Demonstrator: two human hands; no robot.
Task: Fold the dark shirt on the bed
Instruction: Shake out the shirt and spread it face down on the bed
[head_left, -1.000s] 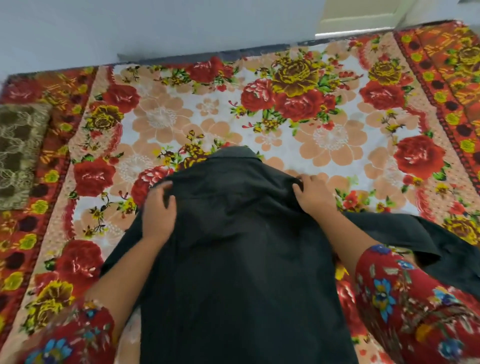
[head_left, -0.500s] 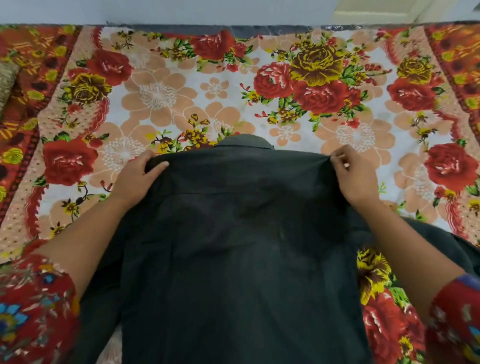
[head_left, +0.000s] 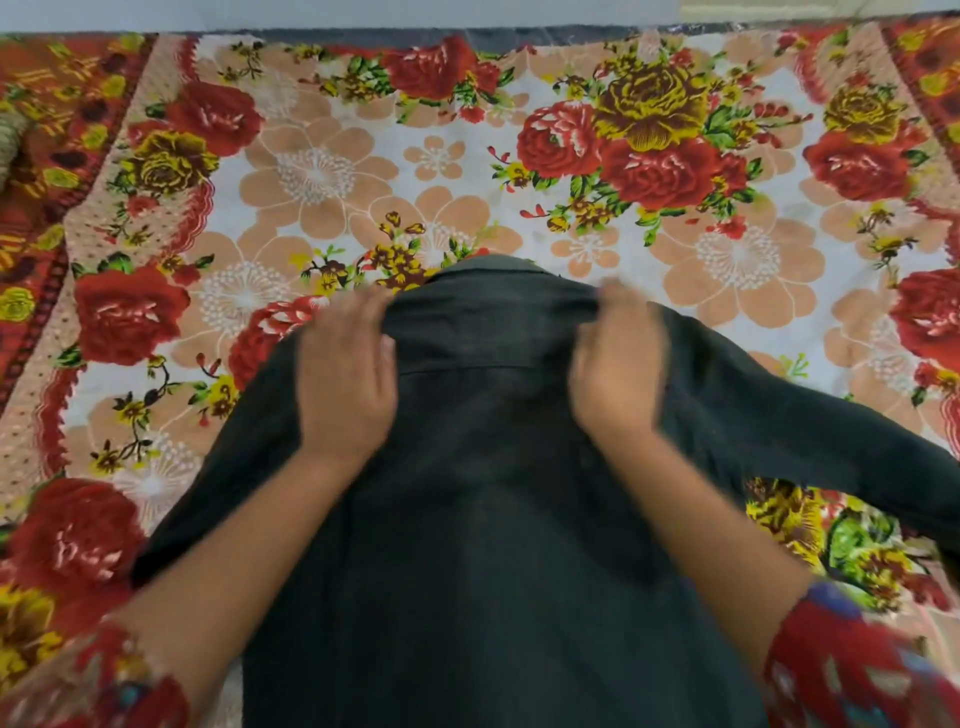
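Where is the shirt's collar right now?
In the head view the collar tops the dark shirt's far end, mid-frame, just beyond and between the left hand and right hand, against the floral bedsheet.

My view blurs both the left hand and right hand — I can't read their grip. The shirt runs off the bottom edge, its sleeve off the right.

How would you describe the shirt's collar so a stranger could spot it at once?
A flowered bedsheet fills the view, and a dark shirt lies across its middle. At the shirt's far edge, just past the left hand and right hand, sits the collar: the one narrow band jutting onto the flowers.
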